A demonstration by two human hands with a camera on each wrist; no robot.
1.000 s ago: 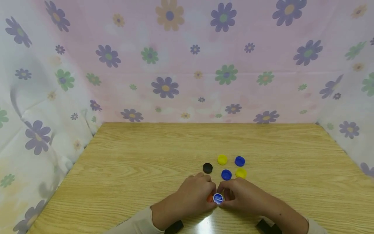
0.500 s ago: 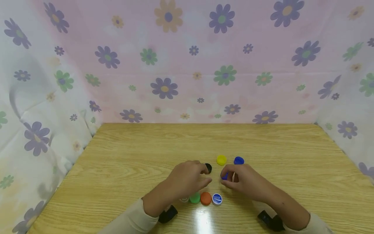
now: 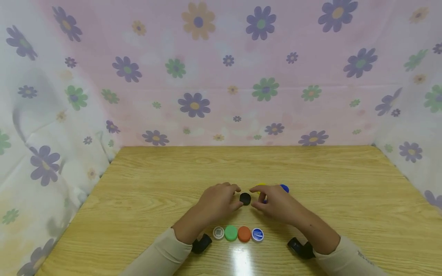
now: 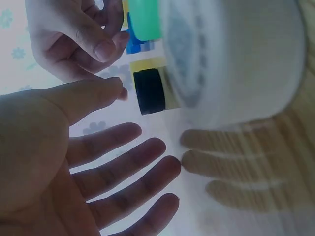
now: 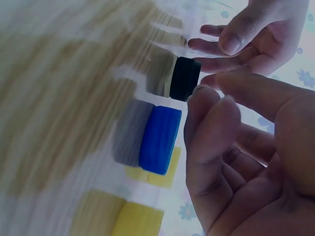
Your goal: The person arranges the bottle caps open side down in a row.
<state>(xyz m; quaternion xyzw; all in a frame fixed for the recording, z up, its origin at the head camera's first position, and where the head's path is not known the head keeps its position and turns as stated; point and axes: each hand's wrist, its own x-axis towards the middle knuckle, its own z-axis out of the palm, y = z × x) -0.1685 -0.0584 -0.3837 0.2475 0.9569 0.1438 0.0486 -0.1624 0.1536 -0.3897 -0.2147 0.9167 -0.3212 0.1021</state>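
Observation:
A black bottle cap (image 3: 245,199) lies on the table between my two hands. To its left is my left hand (image 3: 217,202), fingers extended and thumb apart, holding nothing; the left wrist view shows a small gap from the thumb to the black cap (image 4: 149,91). On the other side my right hand (image 3: 277,203) has bent fingers, with thumb and forefinger apart around no object. It partly covers a yellow cap (image 3: 261,187) and blue caps. In the right wrist view a blue cap (image 5: 161,140) and a yellow cap (image 5: 138,221) stand beside the hand.
Nearer the body runs a row of caps: white (image 3: 218,233), green (image 3: 231,233), orange (image 3: 244,234) and blue-and-white (image 3: 257,234). Another blue cap (image 3: 284,188) sits behind the right hand. Black wrist mounts (image 3: 201,244) hang under both forearms. Flowered cloth (image 3: 221,76) encloses the table.
Both hands have let go of the orange and blue-and-white caps at the row and moved away from the body. They now flank the black cap, the right hand having shifted left.

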